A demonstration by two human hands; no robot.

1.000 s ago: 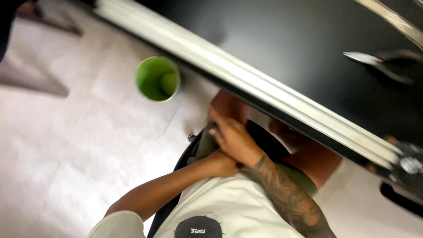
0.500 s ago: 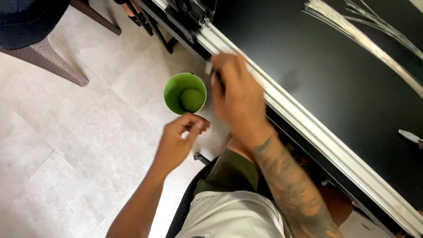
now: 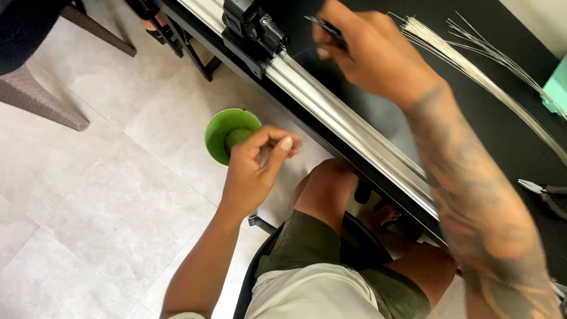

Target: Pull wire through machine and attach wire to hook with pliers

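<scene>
My left hand (image 3: 255, 171) hovers over the floor beside my knee, thumb pinched against the fingertips, right at the rim of a green cup (image 3: 220, 133) that stands on the tiles with a green ball inside. I see nothing between the pinched fingers. My right hand (image 3: 375, 53) is up over the black table (image 3: 520, 147), closed on a thin dark tool (image 3: 323, 26) whose tip pokes out to the left, just right of a black clamp block (image 3: 254, 29) on the table's aluminium edge rail (image 3: 348, 121).
A bundle of thin silvery wires (image 3: 472, 65) lies across the table behind my right arm. Pliers (image 3: 546, 192) rest at the right edge, a teal box (image 3: 556, 88) above them. A grey woven chair (image 3: 35, 94) stands at the far left on the tiled floor.
My right hand has risen from near the cup to above the table with the tool. The left hand has stayed pinched beside the cup. The view has shifted right.
</scene>
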